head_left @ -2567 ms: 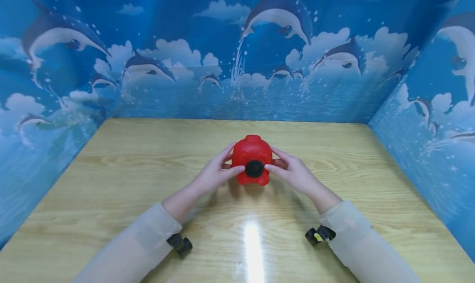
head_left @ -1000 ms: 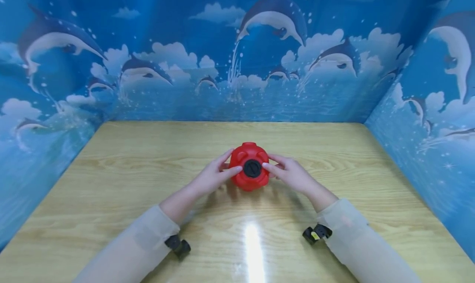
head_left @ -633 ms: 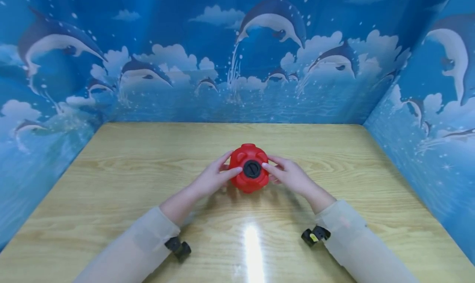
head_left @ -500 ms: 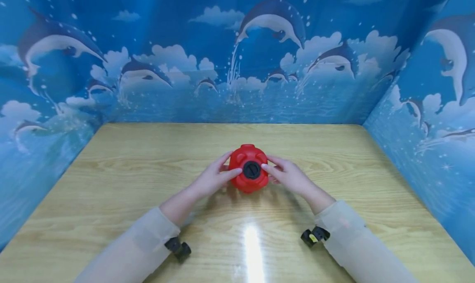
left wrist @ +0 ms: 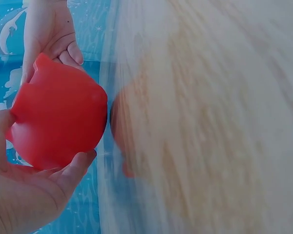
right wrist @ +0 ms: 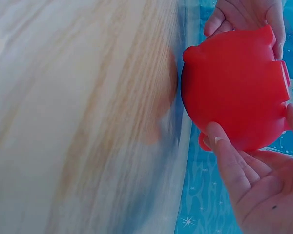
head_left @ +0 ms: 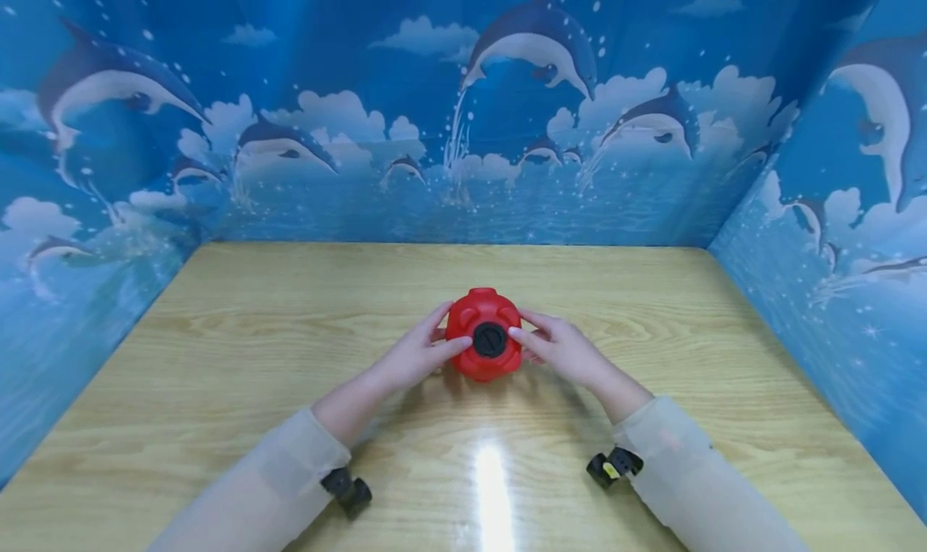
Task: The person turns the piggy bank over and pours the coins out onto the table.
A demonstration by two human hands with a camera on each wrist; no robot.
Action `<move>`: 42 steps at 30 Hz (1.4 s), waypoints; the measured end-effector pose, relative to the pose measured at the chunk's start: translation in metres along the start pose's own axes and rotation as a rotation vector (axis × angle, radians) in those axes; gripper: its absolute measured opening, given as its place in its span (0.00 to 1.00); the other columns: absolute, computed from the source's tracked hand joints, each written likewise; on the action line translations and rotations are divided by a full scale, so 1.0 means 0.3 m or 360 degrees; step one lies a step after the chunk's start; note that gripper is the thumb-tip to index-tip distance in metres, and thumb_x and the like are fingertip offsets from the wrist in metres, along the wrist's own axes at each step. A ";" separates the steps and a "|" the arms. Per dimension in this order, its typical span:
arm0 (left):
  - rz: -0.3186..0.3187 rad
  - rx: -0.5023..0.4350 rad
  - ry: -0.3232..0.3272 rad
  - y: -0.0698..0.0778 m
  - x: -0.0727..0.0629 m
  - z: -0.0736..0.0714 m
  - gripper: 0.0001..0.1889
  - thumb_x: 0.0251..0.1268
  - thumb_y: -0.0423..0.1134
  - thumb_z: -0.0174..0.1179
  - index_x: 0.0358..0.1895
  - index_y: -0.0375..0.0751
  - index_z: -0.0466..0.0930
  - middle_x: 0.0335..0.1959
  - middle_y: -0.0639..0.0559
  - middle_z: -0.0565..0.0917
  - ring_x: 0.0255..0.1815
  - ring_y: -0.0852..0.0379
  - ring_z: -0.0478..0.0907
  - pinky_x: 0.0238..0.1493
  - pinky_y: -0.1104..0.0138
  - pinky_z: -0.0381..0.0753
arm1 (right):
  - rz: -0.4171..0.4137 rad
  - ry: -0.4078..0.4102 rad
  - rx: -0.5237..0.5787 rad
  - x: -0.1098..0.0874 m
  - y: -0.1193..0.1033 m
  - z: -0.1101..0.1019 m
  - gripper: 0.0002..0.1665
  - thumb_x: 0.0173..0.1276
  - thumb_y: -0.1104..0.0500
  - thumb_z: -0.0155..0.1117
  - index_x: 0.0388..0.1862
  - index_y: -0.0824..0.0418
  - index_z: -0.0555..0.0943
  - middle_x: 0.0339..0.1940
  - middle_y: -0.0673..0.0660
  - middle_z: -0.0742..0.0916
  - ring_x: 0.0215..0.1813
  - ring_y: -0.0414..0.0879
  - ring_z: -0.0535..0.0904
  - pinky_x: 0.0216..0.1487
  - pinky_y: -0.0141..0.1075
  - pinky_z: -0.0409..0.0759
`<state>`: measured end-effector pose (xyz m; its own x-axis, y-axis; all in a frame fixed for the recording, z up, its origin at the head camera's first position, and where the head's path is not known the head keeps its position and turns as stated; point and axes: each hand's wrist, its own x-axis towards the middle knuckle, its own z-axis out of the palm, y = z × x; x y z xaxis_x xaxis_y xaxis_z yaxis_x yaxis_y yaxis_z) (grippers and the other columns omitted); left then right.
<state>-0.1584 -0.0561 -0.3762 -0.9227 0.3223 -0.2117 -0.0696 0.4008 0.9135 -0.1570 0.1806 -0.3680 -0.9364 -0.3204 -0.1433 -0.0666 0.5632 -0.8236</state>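
Note:
A round red piggy bank (head_left: 484, 367) with short knobs is near the middle of the table in the head view. Its round black plug (head_left: 489, 339), with a slot across it, faces up toward the head camera. My left hand (head_left: 416, 355) grips its left side, thumb beside the plug and fingers on the far side. From the right, my right hand (head_left: 568, 352) holds it the same way. Both wrist views show the bank's smooth red side (left wrist: 58, 117) between the hands, just over the tabletop; whether it touches the wood I cannot tell. The plug is hidden there.
A light wood table (head_left: 290, 294) lies under the hands, with a bright glare strip near the front. Blue dolphin-print cloth (head_left: 348, 190) walls the back and both sides. Each sleeve cuff carries a small black camera mount (head_left: 348, 492).
The red piggy bank has tipped so its black plug faces up more squarely, showing its slot. Bank and both hands sit slightly lower in the head view.

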 end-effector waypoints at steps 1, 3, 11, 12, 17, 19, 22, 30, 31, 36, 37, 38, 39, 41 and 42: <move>0.0000 0.0003 -0.0007 -0.002 0.002 0.001 0.42 0.59 0.54 0.61 0.74 0.53 0.49 0.66 0.47 0.66 0.64 0.47 0.65 0.48 0.56 0.78 | 0.0008 -0.0003 -0.0002 -0.001 0.000 0.000 0.40 0.68 0.42 0.55 0.70 0.64 0.60 0.40 0.57 0.85 0.40 0.51 0.82 0.45 0.43 0.80; 0.0003 0.0007 -0.0020 -0.004 0.004 0.003 0.43 0.59 0.54 0.61 0.74 0.52 0.48 0.66 0.47 0.66 0.64 0.47 0.64 0.48 0.56 0.78 | 0.0017 -0.0003 0.0001 -0.003 0.001 -0.002 0.41 0.68 0.42 0.54 0.71 0.64 0.60 0.41 0.57 0.85 0.41 0.50 0.82 0.45 0.43 0.80; -0.0031 -0.0007 -0.0016 -0.008 0.008 0.000 0.45 0.57 0.56 0.62 0.74 0.54 0.47 0.67 0.46 0.64 0.66 0.46 0.61 0.50 0.53 0.77 | -0.0002 -0.0045 0.0043 0.000 0.007 -0.005 0.41 0.68 0.42 0.55 0.71 0.64 0.59 0.45 0.59 0.84 0.42 0.49 0.82 0.47 0.44 0.79; -0.0030 -0.0017 -0.0021 -0.007 0.009 0.000 0.45 0.57 0.55 0.62 0.74 0.54 0.47 0.67 0.46 0.64 0.66 0.46 0.61 0.50 0.53 0.77 | 0.0003 -0.0054 0.0048 0.000 0.009 -0.006 0.41 0.68 0.43 0.55 0.71 0.64 0.58 0.46 0.59 0.84 0.43 0.49 0.82 0.48 0.45 0.79; -0.0009 -0.0043 -0.0049 -0.003 0.002 -0.003 0.44 0.57 0.55 0.62 0.74 0.53 0.47 0.68 0.46 0.63 0.66 0.46 0.61 0.51 0.52 0.76 | 0.0026 -0.0066 0.0056 -0.005 0.009 -0.006 0.42 0.68 0.44 0.56 0.72 0.63 0.56 0.52 0.62 0.82 0.44 0.50 0.82 0.49 0.45 0.79; -0.0006 -0.0043 -0.0056 -0.001 0.004 -0.001 0.44 0.58 0.55 0.62 0.74 0.53 0.47 0.67 0.45 0.64 0.66 0.45 0.62 0.52 0.52 0.75 | 0.0027 -0.0064 0.0055 -0.008 0.008 -0.007 0.42 0.68 0.44 0.56 0.72 0.63 0.56 0.54 0.63 0.81 0.45 0.49 0.82 0.49 0.44 0.78; -0.0018 -0.0057 -0.0062 -0.002 0.008 -0.002 0.44 0.57 0.53 0.63 0.74 0.54 0.48 0.67 0.45 0.65 0.65 0.46 0.63 0.54 0.52 0.74 | 0.0029 -0.0062 0.0050 -0.012 0.008 -0.006 0.42 0.68 0.44 0.56 0.73 0.62 0.56 0.55 0.63 0.80 0.45 0.49 0.82 0.50 0.44 0.78; -0.0044 -0.0047 -0.0067 -0.007 0.011 -0.013 0.44 0.57 0.53 0.63 0.74 0.59 0.46 0.67 0.46 0.64 0.66 0.46 0.62 0.58 0.51 0.70 | 0.0029 -0.0072 0.0051 -0.015 -0.005 0.003 0.42 0.68 0.43 0.56 0.73 0.61 0.56 0.56 0.63 0.79 0.47 0.49 0.81 0.50 0.45 0.78; -0.0045 -0.0043 -0.0079 -0.008 0.013 -0.013 0.45 0.57 0.53 0.64 0.74 0.61 0.46 0.68 0.47 0.64 0.67 0.46 0.61 0.59 0.50 0.69 | 0.0030 -0.0072 0.0050 -0.016 -0.005 0.002 0.42 0.68 0.43 0.56 0.73 0.60 0.55 0.56 0.63 0.79 0.47 0.49 0.81 0.50 0.45 0.78; -0.0039 -0.0040 -0.0132 -0.009 0.019 -0.014 0.45 0.57 0.54 0.63 0.73 0.67 0.44 0.69 0.48 0.62 0.67 0.46 0.60 0.60 0.49 0.67 | 0.0040 -0.0070 0.0050 -0.019 -0.004 -0.003 0.42 0.68 0.44 0.56 0.73 0.60 0.55 0.56 0.64 0.79 0.46 0.49 0.81 0.50 0.46 0.78; -0.0048 -0.0037 -0.0130 -0.008 0.020 -0.015 0.44 0.56 0.55 0.63 0.73 0.68 0.45 0.68 0.48 0.63 0.67 0.46 0.60 0.59 0.49 0.68 | 0.0039 -0.0072 0.0053 -0.019 -0.004 -0.003 0.42 0.68 0.43 0.56 0.73 0.60 0.55 0.56 0.64 0.79 0.46 0.49 0.81 0.50 0.46 0.78; -0.0056 -0.0041 -0.0130 -0.007 0.021 -0.016 0.44 0.57 0.54 0.63 0.73 0.68 0.45 0.68 0.47 0.64 0.66 0.46 0.61 0.59 0.49 0.69 | 0.0041 -0.0075 0.0058 -0.017 -0.003 -0.003 0.42 0.68 0.43 0.56 0.73 0.60 0.55 0.57 0.64 0.79 0.45 0.50 0.81 0.50 0.45 0.78; -0.0070 -0.0042 -0.0129 -0.005 0.021 -0.018 0.44 0.57 0.54 0.63 0.73 0.68 0.45 0.67 0.47 0.65 0.66 0.46 0.62 0.58 0.50 0.69 | 0.0041 -0.0080 0.0060 -0.016 -0.003 -0.002 0.42 0.68 0.43 0.56 0.73 0.60 0.55 0.57 0.64 0.79 0.46 0.50 0.81 0.50 0.45 0.78; -0.0092 -0.0039 -0.0131 -0.002 0.022 -0.022 0.44 0.57 0.53 0.63 0.73 0.68 0.45 0.66 0.47 0.66 0.64 0.47 0.64 0.56 0.51 0.71 | 0.0047 -0.0081 0.0070 -0.013 -0.003 0.001 0.42 0.68 0.42 0.56 0.73 0.60 0.55 0.57 0.63 0.79 0.46 0.51 0.81 0.50 0.45 0.78; -0.0102 -0.0040 -0.0136 0.000 0.022 -0.024 0.44 0.57 0.53 0.63 0.73 0.67 0.45 0.65 0.47 0.67 0.64 0.47 0.65 0.55 0.52 0.72 | 0.0055 -0.0077 0.0075 -0.011 -0.004 0.003 0.42 0.67 0.42 0.56 0.73 0.60 0.56 0.57 0.63 0.79 0.46 0.51 0.81 0.50 0.45 0.78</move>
<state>-0.1671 -0.0602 -0.3750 -0.8805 0.3690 -0.2976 -0.1378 0.4013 0.9055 -0.1536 0.1803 -0.3670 -0.9201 -0.3384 -0.1972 -0.0175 0.5386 -0.8424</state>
